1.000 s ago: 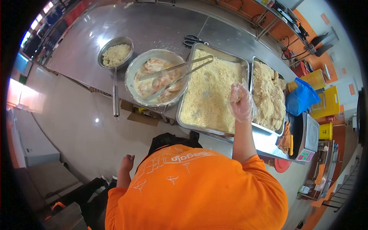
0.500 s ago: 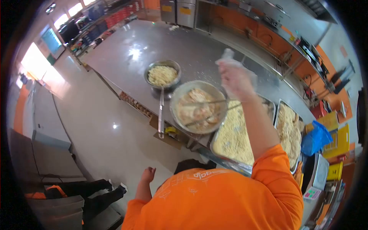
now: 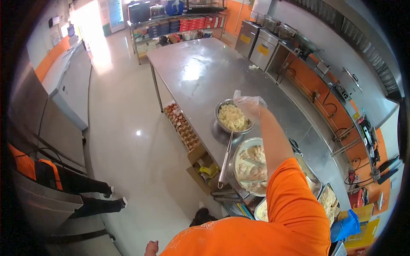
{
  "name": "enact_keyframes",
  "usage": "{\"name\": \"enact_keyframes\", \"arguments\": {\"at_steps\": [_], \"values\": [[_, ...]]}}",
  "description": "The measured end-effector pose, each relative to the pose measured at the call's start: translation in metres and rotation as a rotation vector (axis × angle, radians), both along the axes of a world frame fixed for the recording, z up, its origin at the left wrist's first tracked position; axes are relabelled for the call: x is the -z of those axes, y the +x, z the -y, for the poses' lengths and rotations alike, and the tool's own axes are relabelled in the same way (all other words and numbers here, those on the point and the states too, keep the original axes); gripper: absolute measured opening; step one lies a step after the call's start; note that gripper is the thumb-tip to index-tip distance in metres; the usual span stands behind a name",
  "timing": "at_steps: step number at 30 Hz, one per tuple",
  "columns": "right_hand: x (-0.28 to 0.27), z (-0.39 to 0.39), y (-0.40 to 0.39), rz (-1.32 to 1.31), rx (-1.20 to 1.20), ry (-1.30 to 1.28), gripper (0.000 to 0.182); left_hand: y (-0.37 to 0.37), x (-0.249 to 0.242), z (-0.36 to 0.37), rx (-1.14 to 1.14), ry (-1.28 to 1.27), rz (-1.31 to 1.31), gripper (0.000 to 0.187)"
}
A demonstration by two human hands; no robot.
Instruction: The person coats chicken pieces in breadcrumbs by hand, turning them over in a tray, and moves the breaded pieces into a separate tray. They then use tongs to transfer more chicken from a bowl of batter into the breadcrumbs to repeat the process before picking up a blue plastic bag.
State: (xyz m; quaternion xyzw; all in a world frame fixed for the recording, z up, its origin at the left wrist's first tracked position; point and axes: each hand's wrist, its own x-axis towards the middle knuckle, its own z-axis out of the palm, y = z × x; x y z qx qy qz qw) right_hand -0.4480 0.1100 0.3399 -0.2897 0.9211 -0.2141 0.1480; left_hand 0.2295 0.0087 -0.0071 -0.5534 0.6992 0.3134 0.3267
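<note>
My right hand (image 3: 253, 107), in a loose clear plastic glove, reaches over the table to the right rim of a long-handled metal pan (image 3: 225, 160). The glove blurs its fingers. Pale yellow, crumbly food (image 3: 232, 117) fills the pan. On the near side stands a bowl (image 3: 237, 174) of pieces in whitish batter (image 3: 247, 170), with metal tongs (image 3: 254, 162) lying in it; my right arm covers part of the bowl. Low at the bottom edge, my left hand (image 3: 151, 247) hangs away from the table, bare, its fingers curled and holding nothing.
Metal trays of crumbs (image 3: 329, 202) sit on the near right of the steel table (image 3: 205, 81). Black-handled scissors (image 3: 295, 146) lie beside my arm. Egg trays (image 3: 183, 128) and a cardboard box (image 3: 200, 168) show below the left edge. A person's legs (image 3: 96, 198) are at left.
My right hand has moved from above the table, right of the batter bowl, to the pan's rim. The view has turned right-to-left and shifted, and my left hand shows lower.
</note>
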Motion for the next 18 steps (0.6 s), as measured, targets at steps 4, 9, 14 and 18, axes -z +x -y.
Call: {"name": "enact_keyframes", "arguments": {"at_steps": [4, 9, 14, 18], "values": [[-0.037, -0.012, 0.017, -0.54, -0.103, 0.501, 0.035, -0.023, 0.014, 0.004, -0.039, -0.001, -0.005, 0.05], [-0.051, -0.123, 0.02, -0.765, 0.078, 0.15, 0.029, -0.124, -0.013, 0.037, 0.221, 0.005, -0.208, 0.05], [-0.05, -0.3, 0.101, -0.355, 0.413, -0.522, 0.018, -0.204, -0.025, 0.057, 0.26, -0.085, -0.6, 0.038], [-0.019, -0.332, 0.201, -0.051, 0.518, 0.109, 0.038, -0.225, -0.029, 0.056, 0.476, -0.04, -0.486, 0.037]]}}
